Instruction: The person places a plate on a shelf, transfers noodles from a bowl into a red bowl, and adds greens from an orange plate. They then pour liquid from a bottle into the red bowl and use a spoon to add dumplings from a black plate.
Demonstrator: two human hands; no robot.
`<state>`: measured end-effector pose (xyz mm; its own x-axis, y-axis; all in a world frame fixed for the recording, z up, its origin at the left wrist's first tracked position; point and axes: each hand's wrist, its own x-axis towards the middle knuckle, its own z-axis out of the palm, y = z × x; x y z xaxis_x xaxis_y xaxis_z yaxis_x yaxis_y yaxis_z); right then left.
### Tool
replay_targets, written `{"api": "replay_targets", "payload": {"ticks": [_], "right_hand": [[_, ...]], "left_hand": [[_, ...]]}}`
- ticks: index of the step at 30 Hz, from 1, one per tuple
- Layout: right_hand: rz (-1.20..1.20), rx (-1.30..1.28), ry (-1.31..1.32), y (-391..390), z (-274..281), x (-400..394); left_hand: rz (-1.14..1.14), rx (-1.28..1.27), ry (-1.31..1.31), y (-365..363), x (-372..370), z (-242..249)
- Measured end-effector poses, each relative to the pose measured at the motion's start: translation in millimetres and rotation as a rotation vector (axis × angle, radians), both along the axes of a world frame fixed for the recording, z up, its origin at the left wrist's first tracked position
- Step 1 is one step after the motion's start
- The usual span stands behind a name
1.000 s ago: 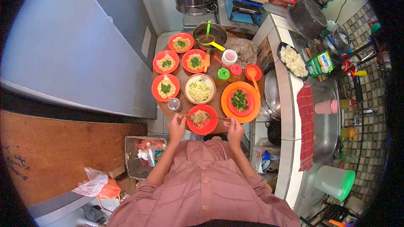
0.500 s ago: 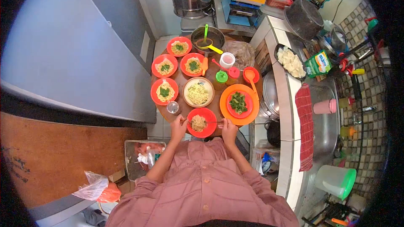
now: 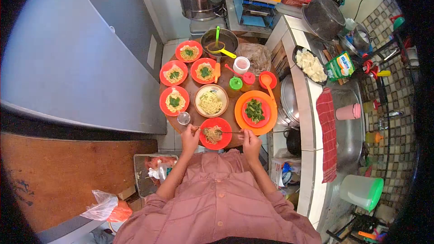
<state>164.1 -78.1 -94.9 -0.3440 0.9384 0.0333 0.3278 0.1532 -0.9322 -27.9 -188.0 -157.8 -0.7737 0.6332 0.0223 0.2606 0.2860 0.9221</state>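
Head view: pinched in the left hand (image 3: 190,138), a short-showing utensil (image 3: 201,129); pinched in the right hand (image 3: 251,143), a thin, straight-shafted utensil (image 3: 232,132). Between them, soft tangled noodles (image 3: 212,134) in a round, smooth red bowl (image 3: 226,143), at the near edge of a brown, rounded surface (image 3: 194,118). Far left of the bowl, a clear glass (image 3: 183,118); to the right, a broad orange plate (image 3: 240,120).

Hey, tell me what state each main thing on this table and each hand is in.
Left hand: closed around a thin utensil
Right hand: closed around a slim dark utensil
Nearest red round bowl: upright, holding noodles
Cream round bowl: upright, holding pale noodles
Red round dish: holding green leaves, atop a larger orange plate
Dark round pot: uncovered, contents unclear
Four red bowls, upper left: holding leaf-topped noodles
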Motion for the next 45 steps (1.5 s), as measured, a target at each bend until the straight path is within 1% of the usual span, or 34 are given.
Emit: {"api": "replay_targets", "payload": {"ticks": [2, 3, 5, 6, 8, 9, 11, 15, 17, 18, 20, 21, 23, 24, 26, 27, 29, 30, 31, 32, 33, 35, 36, 38, 39, 41, 45], "right_hand": [[0.018, 0.101, -0.009, -4.4, 2.2, -1.7], [0.020, 0.102, -0.007, -5.2, -3.4, -0.7], [0.178, 0.242, -0.121, -4.0, -25.5, 2.5], [0.174, 0.242, -0.122, -2.9, -33.1, 1.8], [0.287, 0.487, -0.136, -3.1, -48.5, 1.8], [0.283, 0.488, -0.138, -2.4, -50.0, 0.6], [0.251, 0.481, -0.167, -1.9, -53.0, -2.0], [0.182, 0.477, -0.120, 5.0, -50.6, -6.0], [0.092, 0.526, -0.189, 9.5, -46.8, -3.7], [0.091, 0.526, -0.190, 11.9, -48.5, -1.8], [0.075, 0.547, -0.210, 15.6, -55.5, 0.8], [0.073, 0.548, -0.210, 15.7, -58.5, 0.2], [0.015, 0.098, -0.196, 13.5, -65.2, -0.7], [0.015, 0.098, -0.195, 14.1, -73.1, -1.6], [-0.111, -0.371, 0.264, 15.7, -89.8, -2.5], [-0.108, -0.372, 0.262, 13.4, -85.6, -1.7], [0.007, -0.160, 0.152, 5.3, -57.3, -3.7], [0.009, -0.162, 0.150, 1.4, -41.8, -2.5], [0.104, -0.021, 0.028, -1.7, -26.0, -0.1], [0.199, 0.120, -0.095, -3.5, -18.8, 2.2], [0.201, 0.120, -0.097, -4.3, -19.7, 5.9], [0.316, 0.350, -0.181, -7.5, -24.6, 14.3], [0.318, 0.348, -0.180, -10.2, -28.0, 15.1], [0.423, 0.468, -0.144, -15.7, -35.8, 16.6], [0.421, 0.468, -0.143, -19.5, -39.1, 17.9], [0.524, 0.482, -0.160, -25.7, -46.1, 17.6], [0.438, 0.514, -0.202, -17.6, -47.3, 9.4]], "left_hand": [[-0.027, -0.001, 0.004, -2.3, 0.2, -1.6], [-0.025, -0.001, 0.006, -3.7, 0.5, -3.2], [-0.062, -0.022, -0.015, -5.0, 2.5, -6.2], [-0.066, -0.022, -0.015, -3.3, 3.8, -3.3], [-0.070, 0.041, 0.002, -1.5, 6.3, 2.2], [-0.074, 0.042, 0.001, -1.0, 5.3, 5.2], [-0.160, -0.042, 0.096, -2.7, 2.3, 11.8], [-0.174, -0.046, 0.138, -3.6, 2.4, 24.2], [-0.167, -0.050, 0.137, -5.2, 2.4, 27.9], [-0.168, -0.050, 0.137, -6.0, 1.7, 26.8], [-0.208, -0.027, 0.321, -7.9, -0.7, 22.6], [-0.209, -0.025, 0.321, -7.9, -0.9, 21.0], [-0.246, -0.056, 0.267, -9.6, -0.7, 17.2], [-0.245, -0.056, 0.267, -9.4, -0.5, 15.2], [-0.237, -0.093, 0.184, -7.8, 2.2, 12.5], [-0.234, -0.094, 0.182, -7.0, 3.3, 12.8], [-0.222, -0.145, 0.095, -8.0, 2.0, 13.8], [-0.220, -0.146, 0.093, -9.6, 1.2, 9.0], [-0.192, -0.149, 0.112, -10.0, 0.0, 2.4], [-0.164, -0.152, 0.131, -10.6, -0.2, -4.1], [-0.163, -0.152, 0.129, -10.8, 0.2, -2.5], [-0.157, -0.132, 0.158, -11.8, -0.5, 1.0], [-0.156, -0.134, 0.158, -12.5, -0.3, 3.8], [-0.126, -0.106, 0.117, -12.3, 1.7, 8.9], [-0.128, -0.106, 0.118, -12.7, 2.4, 8.5], [-0.136, -0.124, 0.130, -12.7, 1.4, 8.3], [-0.148, -0.082, 0.078, -9.8, 3.5, -0.2]]}}
